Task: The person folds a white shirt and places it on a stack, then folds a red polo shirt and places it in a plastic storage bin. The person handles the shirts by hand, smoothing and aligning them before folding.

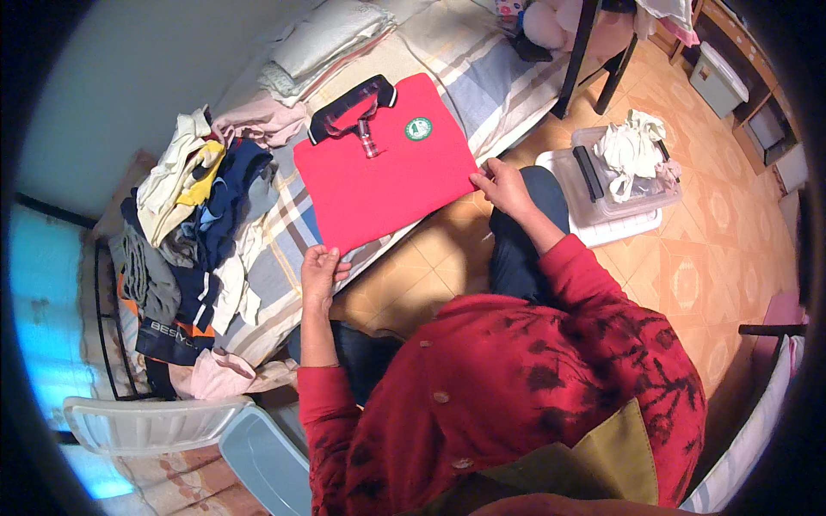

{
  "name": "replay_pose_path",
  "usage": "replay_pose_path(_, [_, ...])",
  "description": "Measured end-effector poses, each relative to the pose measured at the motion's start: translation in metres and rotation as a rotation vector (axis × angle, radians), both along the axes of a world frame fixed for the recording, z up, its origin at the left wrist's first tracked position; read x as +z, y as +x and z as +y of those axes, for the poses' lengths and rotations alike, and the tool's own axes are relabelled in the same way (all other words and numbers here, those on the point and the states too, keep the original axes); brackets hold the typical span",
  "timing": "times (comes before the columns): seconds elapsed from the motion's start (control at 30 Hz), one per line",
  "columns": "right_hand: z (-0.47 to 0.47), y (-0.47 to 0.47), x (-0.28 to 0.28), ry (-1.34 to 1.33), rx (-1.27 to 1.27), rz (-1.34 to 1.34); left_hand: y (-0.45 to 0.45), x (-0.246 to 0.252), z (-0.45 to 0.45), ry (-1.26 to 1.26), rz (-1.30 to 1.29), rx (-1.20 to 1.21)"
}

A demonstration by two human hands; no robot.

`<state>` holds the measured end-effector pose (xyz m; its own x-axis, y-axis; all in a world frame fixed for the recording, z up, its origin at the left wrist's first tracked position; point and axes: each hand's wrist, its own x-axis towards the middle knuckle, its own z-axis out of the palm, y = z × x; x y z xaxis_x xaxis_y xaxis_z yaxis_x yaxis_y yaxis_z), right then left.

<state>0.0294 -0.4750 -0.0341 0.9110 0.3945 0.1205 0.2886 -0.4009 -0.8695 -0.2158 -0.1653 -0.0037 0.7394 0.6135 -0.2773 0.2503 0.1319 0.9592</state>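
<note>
A red polo shirt [393, 180] with a dark plaid-lined collar and a round green-and-white badge lies folded into a flat rectangle on the bed [490, 97]. Its collar points away from me. My left hand [322, 274] pinches the near left corner between thumb and fingers. At the near right corner, my right hand [503, 187] grips the edge the same way. Between the two hands the shirt's near edge runs along the edge of the bed.
Loose clothes [219, 193] are heaped at the left of the bed; folded bedding [335, 45] lies at the far side. Plastic bins [264, 458] stand at lower left. On the tiled floor at right, a clear storage box [626, 206] carries a crumpled white garment [629, 151].
</note>
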Motion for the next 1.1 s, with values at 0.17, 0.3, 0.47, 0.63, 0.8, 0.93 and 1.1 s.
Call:
replay_pose_path(0.17, [0.000, -0.002, 0.000, 0.116, -0.017, 0.079, 0.001, -0.007, 0.001, -0.036, -0.047, 0.027])
replay_pose_path(0.3, [0.000, -0.002, -0.002, 0.093, -0.025, 0.082, 0.000, -0.014, 0.003, -0.055, -0.084, 0.067])
replay_pose_path(0.47, [0.002, -0.001, -0.006, 0.040, -0.038, 0.019, 0.002, -0.016, 0.003, -0.024, -0.069, 0.075])
replay_pose_path(0.63, [0.001, 0.000, -0.003, 0.019, -0.038, -0.131, 0.003, -0.004, 0.002, 0.039, 0.017, 0.042])
replay_pose_path(0.8, [0.009, 0.025, 0.021, 0.060, -0.129, -0.314, 0.010, 0.017, 0.026, 0.268, 0.123, 0.055])
replay_pose_path(0.93, [0.031, 0.062, 0.037, 0.071, -0.050, -0.296, 0.049, 0.025, 0.055, 0.216, 0.124, 0.066])
replay_pose_path(1.1, [0.059, 0.101, 0.040, -0.114, 0.006, -0.357, 0.110, 0.026, 0.093, -0.051, 0.108, 0.049])
